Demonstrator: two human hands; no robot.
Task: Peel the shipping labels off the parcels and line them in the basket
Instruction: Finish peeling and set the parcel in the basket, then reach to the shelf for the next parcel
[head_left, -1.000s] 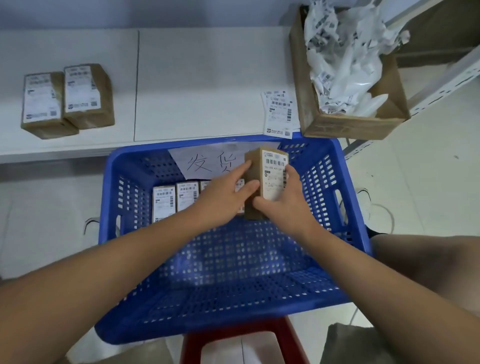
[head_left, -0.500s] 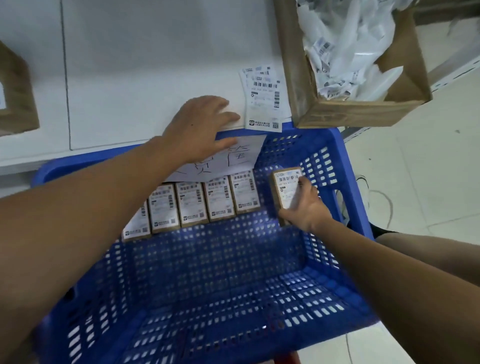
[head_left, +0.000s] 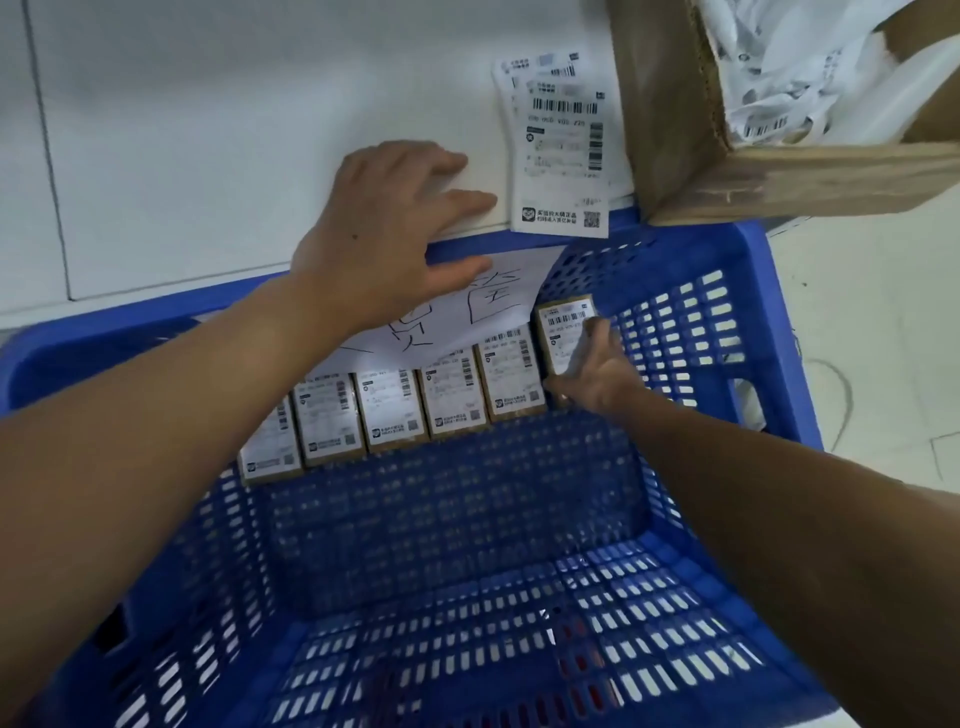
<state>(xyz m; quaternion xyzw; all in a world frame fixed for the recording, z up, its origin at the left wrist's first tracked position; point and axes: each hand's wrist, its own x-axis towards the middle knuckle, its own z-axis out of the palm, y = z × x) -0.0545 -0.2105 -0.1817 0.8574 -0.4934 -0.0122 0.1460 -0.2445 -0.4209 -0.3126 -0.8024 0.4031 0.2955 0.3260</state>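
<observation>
There, a blue basket (head_left: 691, 332) was seen pushed up against a white table (head_left: 234, 130), and a row of small brown parcels (head_left: 395, 410) with white labelled faces was lined along its far wall. At the right end of that row, one more parcel (head_left: 563, 332) was held by the right hand (head_left: 597, 374), whose grip was closed around the parcel's lower right edge, with fingers laid across the label; the parcel stood just beside its neighbour in the line. The left hand (head_left: 384, 234) was spread flat over the basket's far rim and the table's edge, its grip wide and holding nothing, the fingers stretched toward a small stack of shipping labels (head_left: 563, 150). That stack lay on the table, overhanging the basket's rim. A sheet of white paper with handwritten characters (head_left: 488, 306) was seen hanging inside the far wall, partly under the left hand. A cardboard box (head_left: 675, 130) holding crumpled label backings (head_left: 789, 73) stood at the table's right end.
</observation>
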